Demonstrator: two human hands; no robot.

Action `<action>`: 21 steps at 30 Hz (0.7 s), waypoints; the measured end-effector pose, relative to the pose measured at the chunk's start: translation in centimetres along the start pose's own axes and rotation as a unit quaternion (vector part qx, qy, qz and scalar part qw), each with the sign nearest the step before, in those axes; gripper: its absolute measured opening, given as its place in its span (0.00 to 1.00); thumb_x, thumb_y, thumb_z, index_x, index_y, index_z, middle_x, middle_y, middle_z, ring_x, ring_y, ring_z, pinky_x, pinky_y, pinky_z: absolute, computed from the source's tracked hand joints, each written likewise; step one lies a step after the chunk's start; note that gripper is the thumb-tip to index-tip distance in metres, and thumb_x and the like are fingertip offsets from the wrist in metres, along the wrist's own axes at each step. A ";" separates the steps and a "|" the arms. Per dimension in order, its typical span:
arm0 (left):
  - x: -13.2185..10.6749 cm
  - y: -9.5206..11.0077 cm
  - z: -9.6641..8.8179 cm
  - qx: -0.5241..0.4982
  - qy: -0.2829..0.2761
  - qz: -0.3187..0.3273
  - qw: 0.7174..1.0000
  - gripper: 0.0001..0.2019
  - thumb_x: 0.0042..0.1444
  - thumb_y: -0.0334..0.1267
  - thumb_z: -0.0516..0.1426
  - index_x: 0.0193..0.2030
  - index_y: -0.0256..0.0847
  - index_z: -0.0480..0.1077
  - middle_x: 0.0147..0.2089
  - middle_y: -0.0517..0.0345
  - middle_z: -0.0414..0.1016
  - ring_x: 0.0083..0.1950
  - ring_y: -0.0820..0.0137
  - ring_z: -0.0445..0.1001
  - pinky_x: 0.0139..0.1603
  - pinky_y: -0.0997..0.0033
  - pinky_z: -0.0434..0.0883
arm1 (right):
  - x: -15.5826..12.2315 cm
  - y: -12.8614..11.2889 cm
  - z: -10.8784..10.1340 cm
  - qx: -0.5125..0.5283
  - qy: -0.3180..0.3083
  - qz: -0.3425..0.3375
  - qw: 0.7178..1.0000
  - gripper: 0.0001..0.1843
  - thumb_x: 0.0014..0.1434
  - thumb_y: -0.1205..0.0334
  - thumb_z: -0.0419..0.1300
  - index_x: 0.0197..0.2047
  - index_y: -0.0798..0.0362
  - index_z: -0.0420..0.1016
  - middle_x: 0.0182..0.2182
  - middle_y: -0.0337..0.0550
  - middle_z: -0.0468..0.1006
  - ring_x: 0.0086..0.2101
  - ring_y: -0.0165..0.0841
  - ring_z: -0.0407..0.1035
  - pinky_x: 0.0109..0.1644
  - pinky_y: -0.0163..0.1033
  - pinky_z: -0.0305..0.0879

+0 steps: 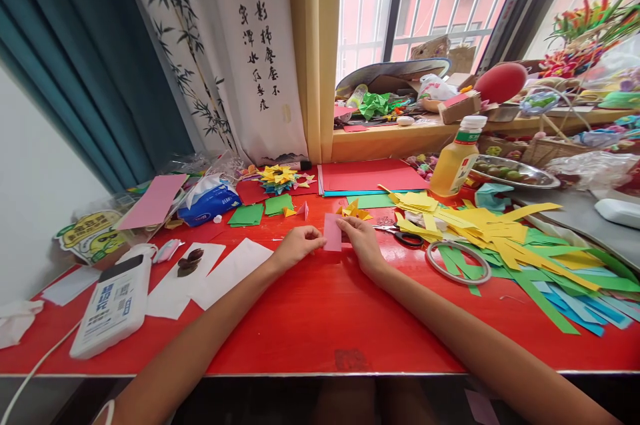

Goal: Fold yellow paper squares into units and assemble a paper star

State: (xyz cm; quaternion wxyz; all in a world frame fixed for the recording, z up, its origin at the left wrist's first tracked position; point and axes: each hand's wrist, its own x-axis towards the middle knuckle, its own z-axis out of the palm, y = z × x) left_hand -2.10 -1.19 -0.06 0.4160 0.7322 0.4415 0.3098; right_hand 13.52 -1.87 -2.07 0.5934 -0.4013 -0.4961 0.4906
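Note:
A small pink rectangle of paper stands upright between my hands above the red table. My right hand pinches its upper right edge between thumb and fingers. On the other side, my left hand has thumb and fingertips closed at the paper's lower left edge. Just behind lie folded yellow paper pieces and a small folded pink piece. Scissors with black handles rest to the right of my right hand, partly among yellow strips.
Yellow paper strips, green and blue strips and a roll of tape cover the right side. A juice bottle stands behind them. To the left are a white power bank, white sheets and a blue tissue pack. Red sheets lie at the back.

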 end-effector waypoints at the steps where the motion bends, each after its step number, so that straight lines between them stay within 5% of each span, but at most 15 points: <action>1: 0.0 0.0 0.0 -0.001 -0.003 -0.001 1.000 0.11 0.45 0.43 0.53 0.27 0.35 0.66 0.26 0.59 0.68 0.25 0.75 0.64 0.27 0.75 0.63 | 0.0 0.1 0.0 0.011 0.003 0.002 1.000 0.16 0.47 0.50 0.55 0.28 0.57 0.69 0.24 0.41 0.71 0.26 0.32 0.67 0.33 0.38 0.66; 11: -0.1 0.4 -0.5 0.033 -0.020 -0.012 0.999 0.11 0.45 0.44 0.53 0.27 0.36 0.66 0.26 0.59 0.68 0.26 0.74 0.65 0.24 0.77 0.63 | 0.0 -0.2 -0.1 0.019 0.015 0.013 1.000 0.16 0.47 0.51 0.56 0.27 0.57 0.67 0.24 0.42 0.73 0.26 0.33 0.68 0.33 0.39 0.67; 17: 0.2 0.2 -0.8 0.006 0.099 0.038 0.994 0.12 0.49 0.45 0.51 0.29 0.37 0.65 0.28 0.60 0.66 0.29 0.74 0.64 0.30 0.76 0.63 | -0.5 -0.4 0.9 -0.016 -0.123 0.043 0.991 0.12 0.49 0.54 0.55 0.24 0.55 0.66 0.22 0.41 0.73 0.24 0.33 0.69 0.31 0.39 0.67; 21: 0.2 0.4 -1.1 0.018 0.096 0.039 0.994 0.13 0.49 0.46 0.51 0.28 0.37 0.66 0.29 0.60 0.68 0.30 0.74 0.63 0.29 0.77 0.61 | -0.8 -0.7 1.4 -0.034 -0.177 0.076 0.981 0.11 0.49 0.56 0.56 0.23 0.54 0.64 0.20 0.40 0.73 0.23 0.34 0.70 0.30 0.39 0.67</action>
